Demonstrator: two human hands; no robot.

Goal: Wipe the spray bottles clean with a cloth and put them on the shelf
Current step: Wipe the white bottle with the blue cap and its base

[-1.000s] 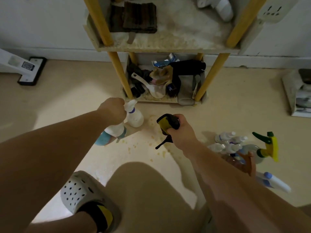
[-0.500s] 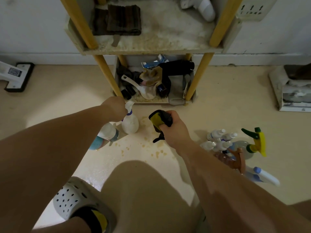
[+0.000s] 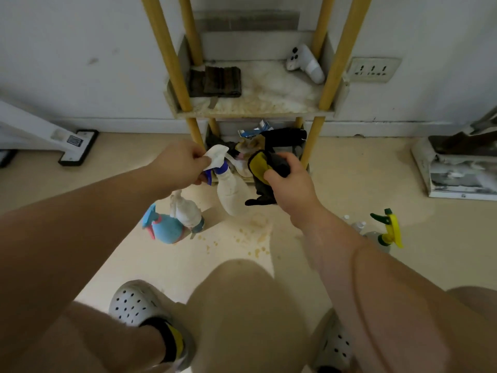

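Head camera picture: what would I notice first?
Probably the two hands in the middle: the left hand holds a white spray bottle by its top, and the right hand grips a yellow and black cloth right beside it. Behind them stands a grimy shelf with yellow posts, and a blue bottle sits on the floor nearer the left hand.

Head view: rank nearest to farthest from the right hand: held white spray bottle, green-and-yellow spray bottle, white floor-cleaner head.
1. White spray bottle, gripped by the left hand, just left of the right hand and its yellow-and-black cloth.
2. Green-and-yellow spray bottle, on the floor, right side.
3. White floor-cleaner head, far left by the wall.
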